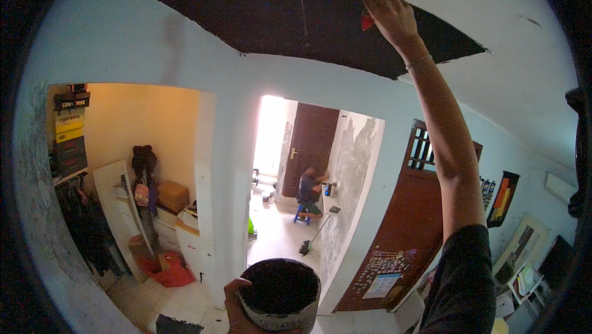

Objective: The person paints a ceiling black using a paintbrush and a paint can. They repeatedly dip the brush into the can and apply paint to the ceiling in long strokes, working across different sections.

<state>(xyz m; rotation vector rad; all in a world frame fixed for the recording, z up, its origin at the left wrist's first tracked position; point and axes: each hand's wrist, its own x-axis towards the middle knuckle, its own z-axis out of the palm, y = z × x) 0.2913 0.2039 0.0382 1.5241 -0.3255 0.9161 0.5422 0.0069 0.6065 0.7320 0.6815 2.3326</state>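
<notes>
My right arm stretches up to the ceiling, and my right hand (393, 18) is closed around a paintbrush (367, 22) with a red handle end. A yellow and black part of the brush shows above my fingers; its bristles are hard to make out against the dark paint. Black paint (271, 19) covers a large patch of the ceiling around it, with ragged edges and a lighter line across it. Low in front of me, my left hand (237, 309) grips a round grey pot (279, 321) by its side. Dark paint fills the pot's inside.
Beyond a doorway, a person (308, 189) sits on a blue stool (301, 215) beside a patchy wall. A brown door (394, 235) stands at right. In the left alcove are stacked boxes (69, 124), a leaning white panel (117, 204) and a red bag (174, 271).
</notes>
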